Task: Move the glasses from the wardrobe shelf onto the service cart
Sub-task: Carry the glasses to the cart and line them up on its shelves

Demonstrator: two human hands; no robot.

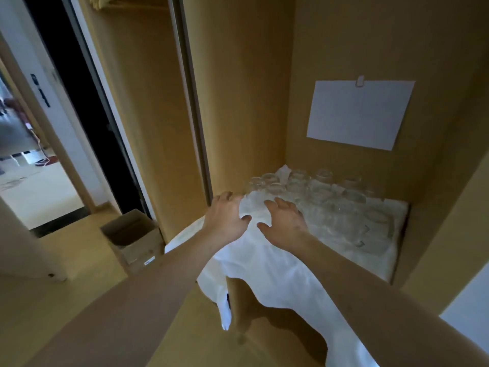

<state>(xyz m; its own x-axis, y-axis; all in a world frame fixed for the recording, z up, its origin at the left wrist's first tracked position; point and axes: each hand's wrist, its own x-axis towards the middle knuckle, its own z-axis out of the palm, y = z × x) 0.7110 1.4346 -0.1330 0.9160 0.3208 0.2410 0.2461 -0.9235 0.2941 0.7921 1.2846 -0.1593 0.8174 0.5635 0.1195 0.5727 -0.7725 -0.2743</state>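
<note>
**Inspector:** Item under review: the glasses (317, 200), clear tumblers standing in close rows on the white cloth (277, 260) that covers the wardrobe shelf (401, 234). Whether they stand mouth up or mouth down cannot be told at this sharpness. Relative to the sheet of paper (360, 113) pinned on the back panel, they sit directly below it, spreading toward the shelf's front edge.

**Assistant:** Handling assessment?

**Inspector:** Judged rigid, smooth and breakable, light singly. Packed this tightly, neighbours will likely knock together if one is dragged sideways. The cloth is loose and hangs over the front edge, so it may slide and carry the rows with it. Recommended hold: round the side wall of a front-row glass, lifted straight up.

**Assistant:** And the hands?

**Inspector:** Left hand (227, 215): palm down, fingers spread and slightly bent, below and left of the paper, at the near-left corner of the rows. Its fingertips reach the nearest glass or the cloth; contact cannot be confirmed. It holds nothing. Right hand (284, 221): likewise spread and gripping nothing, just beside the left, over the front row. Nothing has been lifted.

**Assistant:** The service cart?

**Inspector:** Not in view. A cardboard box (132, 234) stands on the floor, far below-left of the paper.
</note>
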